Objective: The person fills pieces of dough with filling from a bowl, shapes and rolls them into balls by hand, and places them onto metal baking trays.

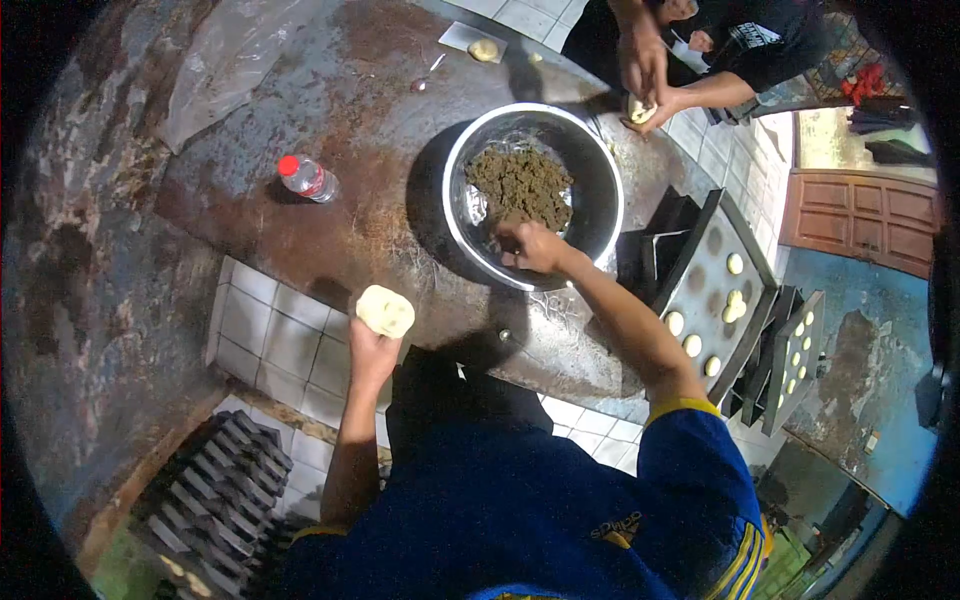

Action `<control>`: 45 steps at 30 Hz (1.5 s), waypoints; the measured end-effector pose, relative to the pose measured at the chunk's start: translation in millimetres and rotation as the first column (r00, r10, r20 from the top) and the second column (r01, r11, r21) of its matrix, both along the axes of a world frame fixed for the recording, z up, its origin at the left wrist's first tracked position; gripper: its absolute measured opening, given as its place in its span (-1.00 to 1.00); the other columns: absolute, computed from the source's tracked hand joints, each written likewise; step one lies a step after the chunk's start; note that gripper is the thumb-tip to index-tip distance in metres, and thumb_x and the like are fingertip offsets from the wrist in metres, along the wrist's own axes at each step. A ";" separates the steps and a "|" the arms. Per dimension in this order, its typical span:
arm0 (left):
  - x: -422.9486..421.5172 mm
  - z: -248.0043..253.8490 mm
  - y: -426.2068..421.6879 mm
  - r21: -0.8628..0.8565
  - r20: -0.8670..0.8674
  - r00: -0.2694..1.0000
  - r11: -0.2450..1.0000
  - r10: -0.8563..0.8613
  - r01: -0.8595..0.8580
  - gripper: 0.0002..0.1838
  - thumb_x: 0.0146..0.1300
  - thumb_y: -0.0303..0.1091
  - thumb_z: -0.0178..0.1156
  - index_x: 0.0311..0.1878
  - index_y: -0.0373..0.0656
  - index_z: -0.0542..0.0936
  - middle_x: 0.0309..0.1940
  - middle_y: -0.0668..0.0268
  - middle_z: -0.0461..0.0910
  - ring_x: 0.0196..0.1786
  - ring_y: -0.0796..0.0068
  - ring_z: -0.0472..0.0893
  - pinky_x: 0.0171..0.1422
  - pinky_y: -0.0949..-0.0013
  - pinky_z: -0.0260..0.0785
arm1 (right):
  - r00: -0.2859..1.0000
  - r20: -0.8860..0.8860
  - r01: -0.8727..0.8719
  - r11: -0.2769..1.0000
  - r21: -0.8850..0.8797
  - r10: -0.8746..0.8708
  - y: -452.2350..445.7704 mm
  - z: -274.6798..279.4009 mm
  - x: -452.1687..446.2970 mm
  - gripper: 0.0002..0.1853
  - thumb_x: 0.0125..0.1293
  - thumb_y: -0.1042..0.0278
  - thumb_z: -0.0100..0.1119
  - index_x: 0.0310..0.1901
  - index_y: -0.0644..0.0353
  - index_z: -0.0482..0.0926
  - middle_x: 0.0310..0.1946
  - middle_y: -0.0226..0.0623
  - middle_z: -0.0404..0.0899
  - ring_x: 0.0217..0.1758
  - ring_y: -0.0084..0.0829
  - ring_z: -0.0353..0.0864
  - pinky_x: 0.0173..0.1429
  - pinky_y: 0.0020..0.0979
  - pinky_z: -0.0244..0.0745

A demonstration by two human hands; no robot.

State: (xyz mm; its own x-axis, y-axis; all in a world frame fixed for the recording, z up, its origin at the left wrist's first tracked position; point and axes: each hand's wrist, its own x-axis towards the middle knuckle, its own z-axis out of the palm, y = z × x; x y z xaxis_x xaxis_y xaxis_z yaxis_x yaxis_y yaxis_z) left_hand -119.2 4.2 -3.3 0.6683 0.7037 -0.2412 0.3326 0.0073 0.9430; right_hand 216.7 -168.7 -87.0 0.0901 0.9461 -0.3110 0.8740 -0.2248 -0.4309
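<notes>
My left hand (371,352) holds up a flattened round of pale dough (385,311) near the front edge of the table, its fingers mostly hidden beneath the dough. Inside a wide metal bowl (453,200) lies a heap of crumbly dark brown filling (520,185). My right hand (533,247) reaches into the bowl at the near side of that heap. Its fingers are curled together, and whatever is between them is hidden.
Across the table, another person's hands (650,95) hold a piece of dough. A red-capped bottle (307,178) stands left of the bowl. To the right, a dark baking tray (708,240) carries several dough pieces. A dough ball (484,50) rests on paper at the far edge.
</notes>
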 end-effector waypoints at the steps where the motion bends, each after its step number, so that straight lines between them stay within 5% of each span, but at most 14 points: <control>1: 5.0 2.4 -0.2 -0.017 0.010 0.999 0.999 -0.040 0.040 -0.77 0.30 -0.47 0.42 -0.02 -0.31 0.72 -0.11 0.24 0.79 -0.02 0.44 0.75 0.15 0.29 0.57 | 0.931 -0.325 0.160 0.986 -0.051 -0.168 -3.3 -4.7 -0.6 -0.55 0.38 0.18 0.32 0.23 0.21 0.65 0.22 -0.14 0.68 0.34 -0.11 0.63 0.43 -0.11 0.52; 3: 15.2 -2.0 -5.5 -0.057 0.041 0.998 0.997 -0.042 0.044 -0.78 0.30 -0.47 0.42 -0.02 -0.30 0.72 -0.11 0.24 0.79 -0.02 0.45 0.75 0.14 0.29 0.57 | 0.630 -0.703 0.300 0.939 -0.170 -0.329 -8.2 2.8 -7.0 -0.49 0.31 0.29 0.40 0.29 0.20 0.64 0.15 -0.14 0.74 0.26 -0.24 0.69 0.44 -0.22 0.52; 8: 40.2 -21.0 -9.9 -0.062 0.104 0.984 0.986 -0.145 0.152 -0.79 0.28 -0.48 0.43 -0.04 -0.30 0.73 -0.15 0.23 0.81 -0.07 0.42 0.77 0.07 0.27 0.58 | 0.458 -0.766 0.349 0.883 -0.312 -0.452 -15.8 11.4 -16.8 -0.50 0.35 0.24 0.42 0.28 0.23 0.66 0.07 -0.16 0.79 0.13 -0.34 0.73 0.33 -0.31 0.56; 10: 48.9 -18.4 -12.4 -0.080 0.114 0.980 0.981 -0.165 0.174 -0.80 0.29 -0.46 0.43 -0.05 -0.29 0.73 -0.16 0.22 0.81 -0.07 0.41 0.77 0.07 0.27 0.58 | 0.374 -0.647 0.496 0.733 -0.466 -0.664 -13.6 14.4 -23.8 -0.45 0.35 0.15 0.47 0.30 0.22 0.66 -0.02 -0.17 0.81 0.06 -0.37 0.75 0.23 -0.31 0.60; 15: 57.4 -10.9 -15.1 -0.057 0.104 0.964 0.966 -0.244 0.251 -0.81 0.32 -0.50 0.39 -0.02 -0.26 0.70 -0.15 0.36 0.77 -0.05 0.55 0.70 0.08 0.34 0.55 | 0.485 -0.621 0.678 0.713 -0.177 -0.615 -15.0 9.6 -43.1 -0.62 0.26 0.10 0.58 -0.14 0.24 0.69 -0.19 -0.20 0.81 -0.10 -0.38 0.78 0.10 -0.29 0.64; 22: 56.5 -10.2 -17.4 -0.062 0.143 0.975 0.981 -0.172 0.182 -0.80 0.31 -0.51 0.39 -0.02 -0.25 0.70 -0.20 0.39 0.75 -0.19 0.58 0.68 -0.09 0.37 0.55 | 0.669 -0.464 0.577 0.799 -0.169 -0.581 -15.1 38.2 -47.8 -0.62 0.33 0.11 0.46 0.07 0.16 0.77 -0.10 -0.11 0.84 -0.04 -0.22 0.83 0.17 -0.24 0.66; 24: 55.3 -9.0 -16.5 -0.169 0.034 0.990 0.976 -0.134 0.138 -0.79 0.31 -0.47 0.40 -0.02 -0.30 0.72 -0.10 0.22 0.82 -0.01 0.41 0.77 0.11 0.28 0.56 | 0.715 -0.469 0.498 0.849 -0.177 -0.518 -19.3 32.2 -40.3 -0.61 0.35 0.18 0.39 0.17 0.09 0.78 -0.03 -0.07 0.84 0.03 -0.15 0.83 0.22 -0.21 0.66; 26: 54.8 -11.0 -15.4 -0.192 0.031 0.991 0.972 -0.132 0.135 -0.79 0.32 -0.47 0.40 -0.02 -0.30 0.72 -0.10 0.23 0.82 -0.01 0.42 0.77 0.11 0.28 0.56 | 0.825 -0.483 0.394 0.911 0.120 -0.293 -29.2 8.7 -36.1 -0.65 0.36 0.25 0.43 0.09 0.25 0.70 -0.13 -0.07 0.82 -0.11 -0.27 0.80 0.07 -0.23 0.67; 32: 56.8 -14.3 -16.5 -0.229 0.084 0.990 0.965 -0.110 0.127 -0.79 0.31 -0.47 0.42 -0.01 -0.29 0.72 -0.10 0.25 0.82 0.00 0.44 0.77 0.13 0.29 0.57 | 0.768 -0.317 0.563 0.823 -0.079 -0.556 -24.6 43.1 -48.9 -0.62 0.27 0.30 0.47 0.06 0.31 0.69 -0.09 -0.05 0.81 -0.06 -0.25 0.81 0.10 -0.22 0.67; 35: 56.8 -10.4 -17.1 -0.220 0.096 0.987 0.965 -0.126 0.145 -0.79 0.31 -0.47 0.42 -0.01 -0.28 0.72 -0.11 0.26 0.82 0.00 0.45 0.77 0.12 0.29 0.57 | 0.723 -0.366 0.607 0.792 -0.068 -0.586 -32.0 30.1 -53.8 -0.63 0.21 0.30 0.45 0.06 0.15 0.73 0.01 -0.03 0.80 0.11 -0.07 0.80 0.21 -0.11 0.66; 37: 57.6 -8.7 -16.8 -0.202 0.089 0.985 0.966 -0.147 0.162 -0.79 0.31 -0.48 0.42 -0.01 -0.28 0.72 -0.11 0.27 0.82 -0.01 0.45 0.77 0.12 0.30 0.57 | 0.714 -0.406 0.600 0.797 -0.063 -0.570 -32.1 44.7 -54.8 -0.65 0.23 0.30 0.47 0.02 0.23 0.72 -0.07 -0.05 0.80 0.04 -0.19 0.80 0.18 -0.16 0.67; 39: 59.2 -9.7 -17.1 -0.131 0.132 0.974 0.970 -0.185 0.202 -0.79 0.33 -0.43 0.43 0.00 -0.21 0.71 -0.26 0.44 0.74 -0.35 0.63 0.63 -0.27 0.40 0.50 | 0.703 -0.447 0.596 0.801 -0.055 -0.554 -35.3 48.7 -52.2 -0.66 0.25 0.29 0.50 -0.03 0.31 0.72 -0.15 -0.07 0.80 -0.04 -0.31 0.80 0.15 -0.22 0.68; 40: 59.9 -12.3 -18.0 -0.129 0.131 0.973 0.970 -0.191 0.208 -0.79 0.33 -0.43 0.43 0.00 -0.21 0.71 -0.26 0.44 0.74 -0.35 0.63 0.63 -0.27 0.40 0.50 | 0.738 -0.433 0.561 0.827 -0.032 -0.518 -39.8 41.2 -48.5 -0.64 0.25 0.30 0.50 0.01 0.30 0.71 -0.16 -0.08 0.79 -0.04 -0.32 0.79 0.16 -0.21 0.67; 45: 71.2 -2.2 -18.3 -0.136 0.092 0.967 0.959 -0.238 0.249 -0.72 0.27 -0.44 0.46 0.03 -0.29 0.75 -0.05 0.21 0.83 0.03 0.42 0.79 0.14 0.28 0.59 | 0.681 -0.468 0.630 0.776 -0.015 -0.562 -51.2 61.0 -39.7 -0.48 0.30 0.34 0.45 0.28 0.26 0.62 -0.15 -0.12 0.77 0.01 -0.35 0.76 0.19 -0.23 0.66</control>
State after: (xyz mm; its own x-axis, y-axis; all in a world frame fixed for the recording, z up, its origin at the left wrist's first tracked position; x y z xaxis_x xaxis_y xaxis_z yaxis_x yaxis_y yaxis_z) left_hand -48.0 -14.1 -5.5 0.8349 0.4789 -0.2715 0.2702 0.0732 0.9600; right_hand 177.0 -219.9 -25.9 0.5423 0.7723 -0.3309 0.2936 -0.5432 -0.7866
